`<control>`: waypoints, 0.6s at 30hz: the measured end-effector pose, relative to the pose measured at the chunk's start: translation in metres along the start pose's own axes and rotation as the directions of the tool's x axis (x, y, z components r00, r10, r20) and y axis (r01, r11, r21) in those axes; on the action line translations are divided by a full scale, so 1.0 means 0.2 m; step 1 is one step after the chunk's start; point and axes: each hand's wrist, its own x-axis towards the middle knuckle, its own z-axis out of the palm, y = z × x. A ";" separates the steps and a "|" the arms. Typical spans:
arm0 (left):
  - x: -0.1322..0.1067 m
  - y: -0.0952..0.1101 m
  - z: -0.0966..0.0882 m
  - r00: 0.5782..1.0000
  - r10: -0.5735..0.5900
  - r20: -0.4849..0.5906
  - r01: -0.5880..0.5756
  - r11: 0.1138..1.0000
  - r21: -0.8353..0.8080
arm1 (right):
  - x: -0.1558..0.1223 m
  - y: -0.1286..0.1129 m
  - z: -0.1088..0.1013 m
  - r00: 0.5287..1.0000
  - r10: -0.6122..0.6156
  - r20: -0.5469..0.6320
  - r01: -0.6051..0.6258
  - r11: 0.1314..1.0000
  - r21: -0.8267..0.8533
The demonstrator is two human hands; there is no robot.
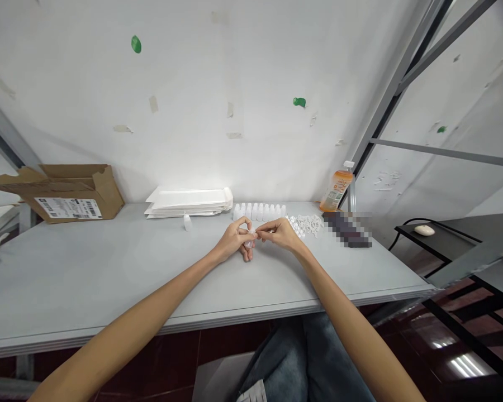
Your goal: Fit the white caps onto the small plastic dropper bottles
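Note:
My left hand holds a small translucent plastic dropper bottle upright between its fingers, low over the grey table. My right hand pinches a tiny white piece at the bottle's top; its exact shape is hidden by my fingertips. Just beyond my right hand lies a heap of white plastic caps or rings. A row of several white plastic bottles stands behind my hands, and a single white bottle stands further left.
A stack of white flat mailers and an open cardboard box sit at the table's back left. An orange drink bottle and a pixelated dark object lie back right. A metal frame stands right.

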 end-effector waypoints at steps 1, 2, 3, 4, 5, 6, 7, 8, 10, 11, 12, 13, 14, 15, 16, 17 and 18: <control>0.00 0.00 0.00 1.000 0.000 -0.005 0.000 1.000 -0.010 | 0.00 0.00 0.00 1.000 -0.002 -0.005 0.002 1.000 0.003; 0.00 0.01 0.01 1.000 0.002 -0.010 -0.002 1.000 -0.018 | 0.00 -0.01 0.00 1.000 -0.005 -0.009 0.005 1.000 0.006; 0.00 0.01 0.01 1.000 0.003 -0.015 -0.003 1.000 -0.024 | 0.00 -0.01 0.00 1.000 -0.009 -0.014 0.009 1.000 0.008; 0.00 0.01 0.01 1.000 0.002 -0.019 -0.002 1.000 -0.029 | 0.00 -0.02 0.00 1.000 -0.011 -0.020 0.011 1.000 0.008; 0.00 0.02 0.01 1.000 -0.001 -0.022 0.000 0.999 -0.035 | 0.00 -0.02 0.00 1.000 -0.012 -0.025 0.012 1.000 0.004; 0.00 0.02 0.01 1.000 -0.003 -0.025 0.001 0.999 -0.042 | 0.00 -0.03 0.00 1.000 -0.011 -0.029 0.011 1.000 -0.001; 0.00 0.03 0.01 1.000 -0.004 -0.027 0.002 0.999 -0.049 | 0.00 -0.03 0.00 0.999 -0.008 -0.033 0.008 1.000 -0.005; 0.00 0.03 0.01 1.000 -0.004 -0.027 0.003 0.998 -0.056 | -0.01 -0.04 0.00 0.999 -0.007 -0.037 0.007 1.000 -0.007; 0.00 0.03 0.00 1.000 -0.002 -0.018 0.001 0.998 -0.059 | -0.01 -0.05 0.01 0.999 -0.011 -0.049 0.011 1.000 -0.003; 0.00 0.03 0.00 1.000 0.000 -0.013 -0.001 0.999 -0.054 | -0.01 -0.05 0.01 0.998 -0.016 -0.056 0.017 1.000 0.002; 0.00 0.03 0.00 1.000 0.003 -0.009 -0.003 0.999 -0.046 | -0.01 -0.05 0.01 0.998 -0.022 -0.059 0.023 1.000 0.006; 0.00 0.03 -0.01 1.000 0.005 -0.005 -0.005 0.999 -0.037 | -0.01 -0.05 0.02 0.998 -0.028 -0.059 0.028 1.000 0.007; 0.00 0.03 -0.01 1.000 0.008 -0.001 -0.008 1.000 -0.030 | -0.01 -0.05 0.02 0.998 -0.032 -0.059 0.032 0.999 0.004; 0.00 0.03 -0.01 1.000 0.010 0.003 -0.010 1.000 -0.024 | -0.01 -0.05 0.03 0.998 -0.035 -0.060 0.035 0.999 -0.004; 0.00 0.03 -0.01 1.000 0.011 0.007 -0.011 1.000 -0.021 | 0.00 -0.04 0.03 0.997 -0.037 -0.063 0.036 0.999 -0.017; 0.00 0.03 -0.01 1.000 0.012 0.012 -0.012 1.000 -0.019 | 0.00 -0.04 0.04 0.997 -0.038 -0.069 0.036 0.999 -0.035; 0.00 0.03 -0.01 1.000 0.011 0.016 -0.011 1.000 -0.017 | 0.00 -0.03 0.04 0.996 -0.042 -0.078 0.038 0.998 -0.054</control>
